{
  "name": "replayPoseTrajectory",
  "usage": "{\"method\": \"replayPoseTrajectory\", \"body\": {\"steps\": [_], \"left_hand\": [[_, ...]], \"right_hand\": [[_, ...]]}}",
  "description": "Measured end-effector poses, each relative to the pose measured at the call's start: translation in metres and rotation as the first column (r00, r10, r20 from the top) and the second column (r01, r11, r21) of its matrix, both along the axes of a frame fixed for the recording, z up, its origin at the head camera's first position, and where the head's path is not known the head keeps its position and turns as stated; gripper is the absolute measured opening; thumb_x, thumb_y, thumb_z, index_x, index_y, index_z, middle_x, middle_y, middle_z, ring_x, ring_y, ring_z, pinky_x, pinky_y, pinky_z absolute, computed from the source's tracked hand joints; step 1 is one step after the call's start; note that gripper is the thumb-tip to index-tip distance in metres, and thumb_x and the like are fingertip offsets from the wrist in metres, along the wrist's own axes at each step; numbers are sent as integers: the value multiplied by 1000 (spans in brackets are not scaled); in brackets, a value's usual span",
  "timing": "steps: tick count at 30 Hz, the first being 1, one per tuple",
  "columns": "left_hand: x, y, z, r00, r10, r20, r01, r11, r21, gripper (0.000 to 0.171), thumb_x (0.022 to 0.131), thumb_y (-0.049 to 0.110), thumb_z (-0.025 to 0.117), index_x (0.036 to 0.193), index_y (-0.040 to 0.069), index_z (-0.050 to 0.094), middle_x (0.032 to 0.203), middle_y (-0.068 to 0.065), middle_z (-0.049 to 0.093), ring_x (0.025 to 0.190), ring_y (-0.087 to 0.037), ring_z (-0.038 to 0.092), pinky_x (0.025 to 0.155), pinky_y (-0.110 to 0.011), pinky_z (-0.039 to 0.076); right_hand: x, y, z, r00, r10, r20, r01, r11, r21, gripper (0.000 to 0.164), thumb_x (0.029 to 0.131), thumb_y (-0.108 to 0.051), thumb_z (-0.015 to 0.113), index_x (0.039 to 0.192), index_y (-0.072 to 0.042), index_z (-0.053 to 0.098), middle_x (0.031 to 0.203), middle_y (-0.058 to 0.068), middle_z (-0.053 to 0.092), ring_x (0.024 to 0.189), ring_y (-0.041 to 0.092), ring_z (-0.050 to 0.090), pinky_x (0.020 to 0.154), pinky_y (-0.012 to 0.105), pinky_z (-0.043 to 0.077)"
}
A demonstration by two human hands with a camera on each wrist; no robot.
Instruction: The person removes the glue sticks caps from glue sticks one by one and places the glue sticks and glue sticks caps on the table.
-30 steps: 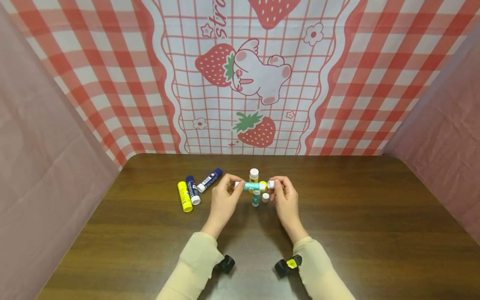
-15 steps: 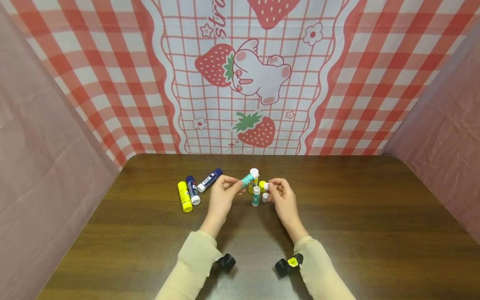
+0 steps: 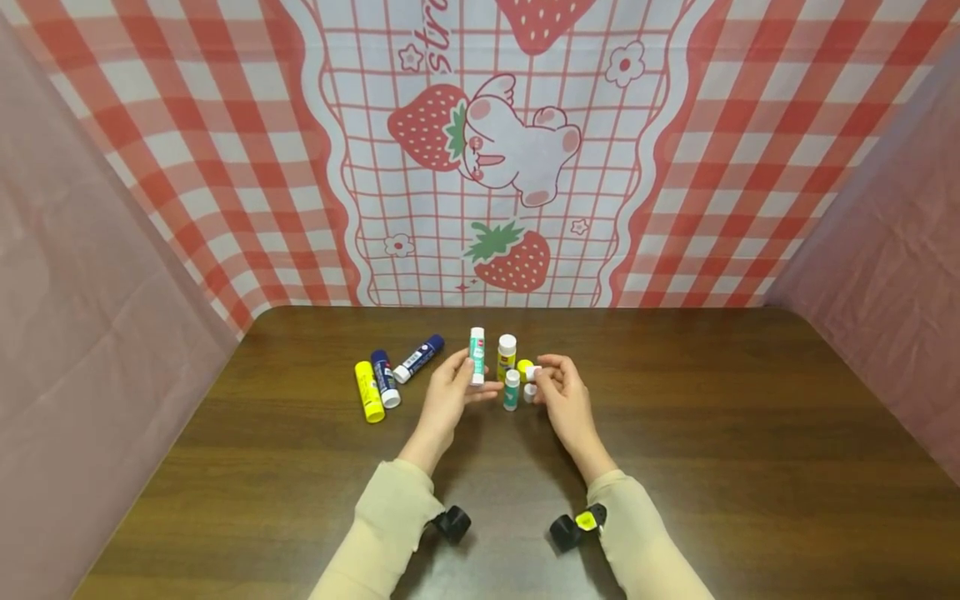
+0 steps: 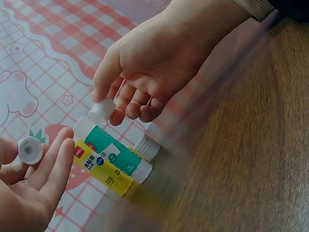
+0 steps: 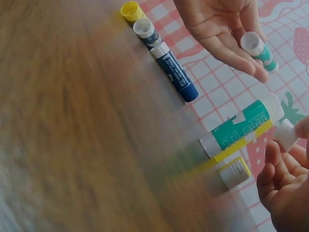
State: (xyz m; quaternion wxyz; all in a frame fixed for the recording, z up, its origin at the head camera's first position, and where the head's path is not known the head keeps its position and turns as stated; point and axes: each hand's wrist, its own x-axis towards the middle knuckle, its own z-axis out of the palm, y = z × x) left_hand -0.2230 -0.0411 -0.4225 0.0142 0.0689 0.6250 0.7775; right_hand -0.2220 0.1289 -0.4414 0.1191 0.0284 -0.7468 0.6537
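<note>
Upright between the thumb and fingers of my left hand (image 3: 442,404) is a green-and-white glue stick (image 3: 477,357); the left wrist view shows its round white end (image 4: 30,151). My right hand (image 3: 567,408) pinches a small white cap (image 5: 287,134) between thumb and fingers. Between the hands, a smaller-looking green glue stick (image 3: 512,390) stands on the table, close in front of a yellow glue stick (image 3: 506,357) with a white top. Beside them, near my right fingers, are a yellow cap (image 3: 524,369) and another white cap (image 3: 529,392), partly hidden.
Left of my left hand lie a yellow glue stick (image 3: 369,392) and two navy glue sticks, one (image 3: 386,379) beside the yellow one and one (image 3: 419,359) slanting behind. The brown wooden table (image 3: 675,433) meets a checked strawberry cloth (image 3: 517,158) at the back.
My left hand has turned the glue stick from lying sideways to upright and drawn it leftwards, away from the cap. My right hand has shifted slightly left, still pinching the white cap.
</note>
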Motion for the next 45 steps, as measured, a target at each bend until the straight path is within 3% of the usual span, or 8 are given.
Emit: {"method": "replayPoseTrajectory", "body": {"steps": [5,11,16,22,29,35,42,45], "left_hand": [[-3,-1,-2,998,57,0,-57,998,-17,33,94,9,44,123,-7,44,109,-32,54,83,-14,64,86,-43,47],[-2,-3,-3,996,86,-13,-87,994,-65,28,82,4,58,108,-4,52,99,-12,62,83,-9,57,84,-36,46],[1,-3,-4,995,-52,-86,30,971,-237,26,77,3,64,100,-1,52,93,-7,60,82,-10,54,77,-24,45],[0,-4,-9,964,-242,-110,171,881,-442,28,76,4,68,100,1,54,91,-14,60,78,-17,55,68,-26,45],[1,-3,-13,949,-290,-124,171,805,-569,28,76,8,70,99,6,54,87,-10,62,75,-14,57,64,-23,46],[8,-2,-5,933,-342,-110,215,776,-593,27,77,7,69,100,4,54,91,-10,62,81,-17,60,66,-24,47],[6,-1,-11,932,-348,-98,215,752,-623,27,77,10,69,99,7,54,94,-8,63,83,-15,60,68,-24,48],[6,0,-13,932,-348,-97,210,741,-637,27,77,10,69,99,8,54,93,-6,63,83,-14,59,68,-24,48]], "right_hand": [[-2,-1,0,1000,-30,0,30,999,18,21,91,-7,49,109,3,54,88,17,61,60,13,55,59,22,49],[-1,-3,3,999,-39,-19,40,997,66,19,91,-10,50,107,0,55,85,17,62,58,12,54,57,20,47],[0,-2,4,994,-97,-51,102,988,115,19,93,-18,51,95,-2,61,78,19,64,56,15,56,53,18,44],[1,6,9,998,-63,-12,64,971,229,18,89,-23,57,91,-6,62,73,14,61,54,12,50,49,19,39],[2,15,18,996,83,26,-85,884,460,18,84,-25,63,91,-8,62,72,2,59,61,12,50,54,22,39],[3,17,18,988,140,59,-149,822,549,17,82,-24,65,88,-9,60,67,0,54,58,11,46,52,23,38],[1,23,15,954,263,145,-289,674,679,17,78,-23,67,84,-10,59,64,-4,51,56,8,43,52,23,35],[2,24,15,942,283,179,-325,641,695,17,77,-22,68,83,-10,59,63,-4,49,55,8,42,52,23,34]]}}
